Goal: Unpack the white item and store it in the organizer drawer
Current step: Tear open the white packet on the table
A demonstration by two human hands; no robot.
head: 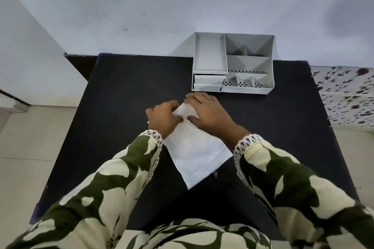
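A flat white packet (pixel 195 152) lies slanted on the black table (pixel 121 97), its near corner pointing toward me. My left hand (pixel 164 119) pinches the packet's far left edge. My right hand (pixel 208 113) rests over the far right end, fingers spread and thumb pressing on the white material. What is inside the packet is hidden. The grey organizer (pixel 232 62) stands at the table's far edge, just beyond my right hand. Its small drawer (pixel 209 81) at the front left looks slightly pulled out.
The organizer has several open compartments, all bare inside. A white wall rises behind the table. A flower-patterned cloth (pixel 348 95) lies off the table's right side. Pale floor tiles show on the left. My patterned sleeves cover the near part of the table.
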